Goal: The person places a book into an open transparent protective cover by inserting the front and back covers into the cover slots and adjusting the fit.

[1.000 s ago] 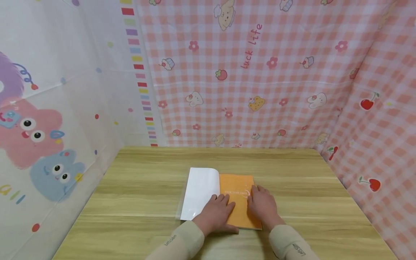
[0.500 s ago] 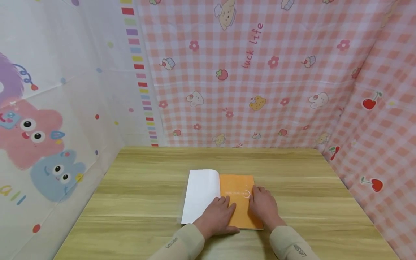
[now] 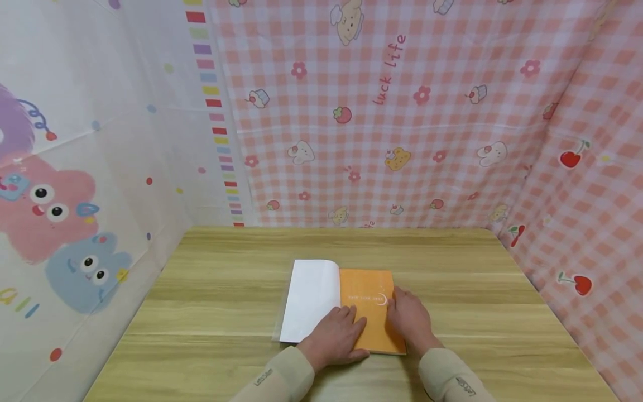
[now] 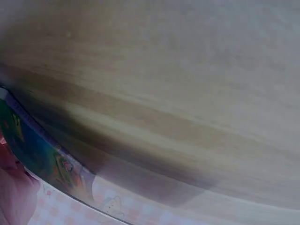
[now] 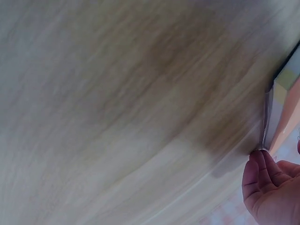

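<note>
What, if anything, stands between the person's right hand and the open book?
Nothing visible does: the right hand touches the open book at its right edge. The left hand rests across the book's lower middle, not between the two.

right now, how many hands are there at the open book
2: the left hand rests across the lower middle of the open book, and the right hand is at its right edge. No others show.
</note>
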### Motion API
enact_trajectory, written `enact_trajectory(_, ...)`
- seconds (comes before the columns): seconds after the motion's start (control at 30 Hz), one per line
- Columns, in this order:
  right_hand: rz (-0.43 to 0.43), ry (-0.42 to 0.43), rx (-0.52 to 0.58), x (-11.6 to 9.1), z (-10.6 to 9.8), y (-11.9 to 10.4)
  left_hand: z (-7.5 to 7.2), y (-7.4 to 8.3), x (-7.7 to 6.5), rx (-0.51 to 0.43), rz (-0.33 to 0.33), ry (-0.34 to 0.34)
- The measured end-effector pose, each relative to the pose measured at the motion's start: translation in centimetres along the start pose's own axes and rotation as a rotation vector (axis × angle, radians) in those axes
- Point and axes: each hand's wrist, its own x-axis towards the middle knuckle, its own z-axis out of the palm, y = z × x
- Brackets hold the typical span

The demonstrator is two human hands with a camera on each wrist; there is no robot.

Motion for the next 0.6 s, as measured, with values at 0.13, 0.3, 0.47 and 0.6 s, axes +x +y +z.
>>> enact_trajectory(0.13, 0.009, 0.006, 0.04, 0.1, 0.0, 0.0, -0.2, 0.1, 0.1, -0.002, -0.016, -0.018)
enact_trajectory(0.3, 0.041, 0.007, 0.108, 0.3, 0.1, 0.0, -0.4, 0.3, 0.1, -0.013, -0.017, -0.017)
enact_trajectory(0.47, 0.154, -0.012, 0.256, 0.2, -0.4, -0.3, -0.2, 0.3, 0.1, 0.001, -0.004, -0.004)
enact_trajectory(0.6, 0.275, -0.031, 0.417, 0.3, -1.1, -0.6, 0.0, 0.2, 0.2, -0.012, -0.004, -0.01)
